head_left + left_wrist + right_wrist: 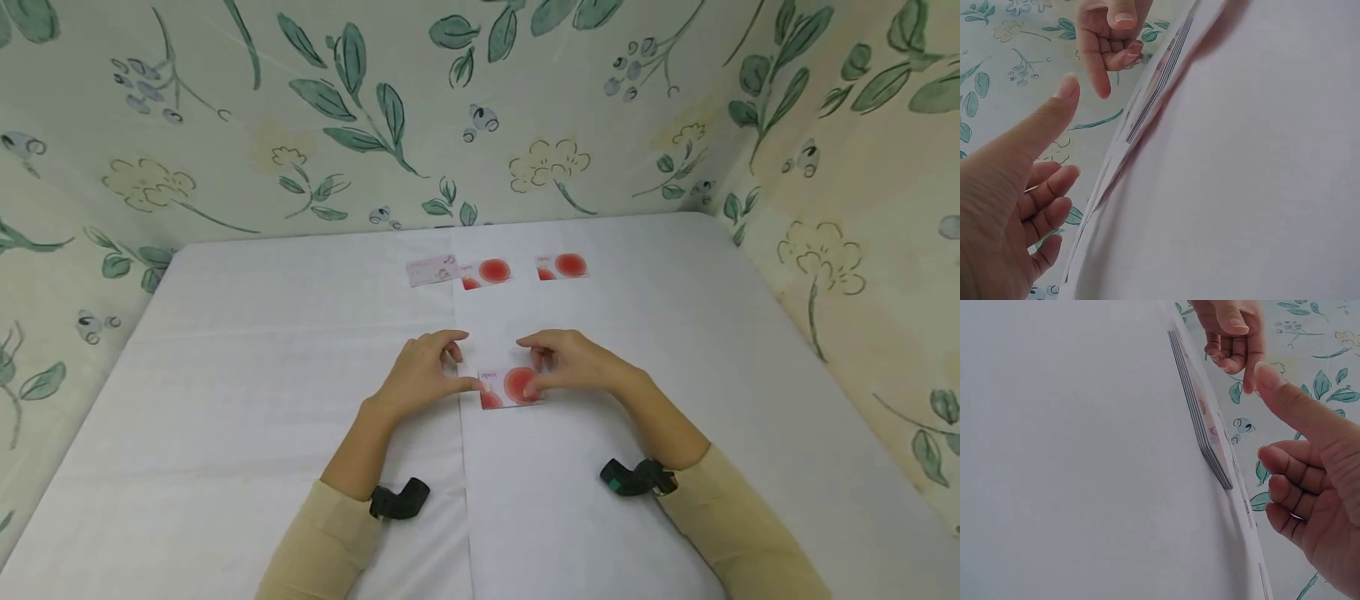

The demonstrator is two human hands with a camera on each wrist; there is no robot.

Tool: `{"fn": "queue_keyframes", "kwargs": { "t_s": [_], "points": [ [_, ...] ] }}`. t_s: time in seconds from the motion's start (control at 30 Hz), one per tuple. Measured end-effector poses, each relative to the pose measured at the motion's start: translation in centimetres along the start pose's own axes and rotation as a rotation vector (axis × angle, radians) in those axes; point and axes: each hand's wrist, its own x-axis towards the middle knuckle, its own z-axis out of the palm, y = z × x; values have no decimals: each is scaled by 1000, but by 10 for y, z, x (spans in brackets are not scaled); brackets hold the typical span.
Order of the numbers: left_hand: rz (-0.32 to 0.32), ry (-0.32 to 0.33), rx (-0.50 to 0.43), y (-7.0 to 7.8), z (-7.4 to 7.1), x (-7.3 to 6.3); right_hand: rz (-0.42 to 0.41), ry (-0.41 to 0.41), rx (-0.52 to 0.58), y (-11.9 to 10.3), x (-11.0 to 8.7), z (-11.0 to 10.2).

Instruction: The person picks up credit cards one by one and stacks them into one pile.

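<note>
A small stack of thin cards (501,388), white with a red circle on the top one, lies on the white-covered table between my hands. In the right wrist view its layered edge (1192,409) shows several cards lying flush. My left hand (429,372) is just left of the stack, fingers relaxed and thumb extended toward its near-left corner. On the other side, my right hand (573,360) hovers at the right end, its thumb overlapping the red circle in the head view. Both wrist views show the hands raised beside the stack, holding nothing.
Farther back lie a pale pink patterned card (432,271), a red-circle card (486,273) partly overlapped by it, and another red-circle card (562,267) to the right. A leaf-patterned curtain (450,108) borders the table (262,400). A crease runs down the cloth.
</note>
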Motion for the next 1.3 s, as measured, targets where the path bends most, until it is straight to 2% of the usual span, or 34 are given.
{"fn": "queue_keyframes", "kwargs": {
  "t_s": [0.17, 0.37, 0.6, 0.87, 1.1, 1.3],
  "points": [
    [-10, 13, 0, -5, -6, 5, -21, -2, 5, -7, 13, -4],
    [-40, 22, 19, -9, -16, 9, 9, -5, 19, -13, 27, -10],
    [-83, 22, 21, -15, -21, 15, 31, 19, -27, -11, 38, -18],
    [-98, 21, 70, -18, -31, 20, 33, 12, -63, -9, 50, -26],
    [-109, 31, 119, -22, -37, 25, 97, -4, -36, -8, 61, -28],
    [-154, 11, 185, -29, -41, 32, 149, -27, -37, -6, 76, -29]
  ]
}}
